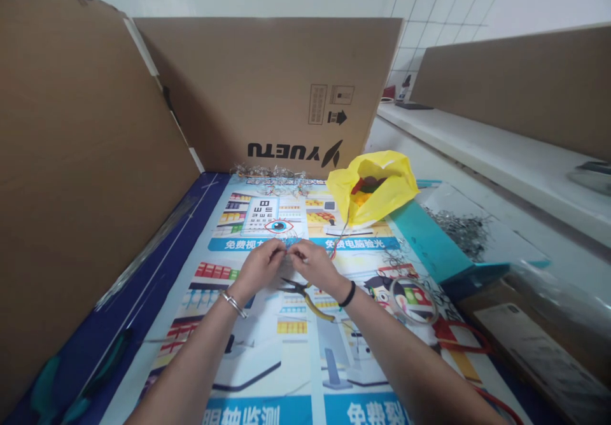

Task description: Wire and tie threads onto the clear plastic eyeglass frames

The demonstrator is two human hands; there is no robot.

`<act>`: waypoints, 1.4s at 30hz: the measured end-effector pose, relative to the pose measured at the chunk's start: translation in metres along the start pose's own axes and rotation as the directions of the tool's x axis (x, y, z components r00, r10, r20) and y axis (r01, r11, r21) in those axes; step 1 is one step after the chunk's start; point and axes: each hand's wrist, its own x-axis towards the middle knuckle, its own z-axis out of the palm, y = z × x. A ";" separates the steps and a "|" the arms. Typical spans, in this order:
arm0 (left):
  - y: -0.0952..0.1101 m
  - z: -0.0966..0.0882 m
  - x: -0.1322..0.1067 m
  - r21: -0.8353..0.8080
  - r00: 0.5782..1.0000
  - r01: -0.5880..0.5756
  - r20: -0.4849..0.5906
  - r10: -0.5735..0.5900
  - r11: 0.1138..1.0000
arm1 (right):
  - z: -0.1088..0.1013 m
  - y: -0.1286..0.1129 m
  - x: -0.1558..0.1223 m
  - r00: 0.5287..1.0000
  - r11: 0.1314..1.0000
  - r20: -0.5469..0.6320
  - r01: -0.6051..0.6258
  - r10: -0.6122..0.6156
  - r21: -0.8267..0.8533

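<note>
My left hand [260,266] and my right hand [312,266] meet over a printed poster [267,348] on the table. Both pinch a small, thin, clear or wiry piece [289,254] between their fingertips; it is too small to name. My left wrist wears a silver bangle, my right wrist a black band. Pliers with yellow handles [308,298] lie on the poster just under my right hand. A thin wire [340,237] runs from near my right hand toward the yellow bag.
A yellow plastic bag [375,186] with coloured bits sits behind my hands. Cardboard walls [267,88] stand at left and back. A roll of clear tape [414,299], a pile of metal pieces [461,229] and a teal box [432,240] lie at right. Clear beaded pieces [272,174] line the back.
</note>
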 end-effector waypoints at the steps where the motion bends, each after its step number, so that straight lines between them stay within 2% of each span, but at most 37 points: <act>1: -0.001 0.000 0.000 0.002 1.000 -0.006 0.004 0.006 1.000 | 0.000 0.001 0.000 1.000 1.000 -0.011 0.003 -0.003 -0.013; 10: -0.005 0.002 -0.001 0.004 0.999 -0.028 0.024 0.028 1.000 | 0.003 0.007 0.000 0.998 0.997 -0.061 0.011 -0.016 -0.078; 20: -0.004 0.002 -0.001 0.017 0.999 -0.039 0.012 0.039 0.999 | 0.000 0.009 0.003 0.998 0.997 0.030 0.051 -0.049 -0.051; 25: -0.002 0.001 -0.001 0.003 1.000 -0.004 0.001 0.004 1.000 | -0.001 0.008 0.005 0.997 0.998 0.064 0.053 -0.051 -0.038; 34: -0.001 -0.002 0.000 -0.015 0.998 0.045 0.049 -0.044 0.999 | -0.004 0.007 0.006 0.990 0.998 0.134 0.055 -0.054 -0.007; 42: 0.003 -0.003 0.001 -0.084 0.995 0.043 0.093 -0.035 0.996 | 0.000 0.007 0.004 0.997 0.999 0.071 0.035 -0.032 -0.041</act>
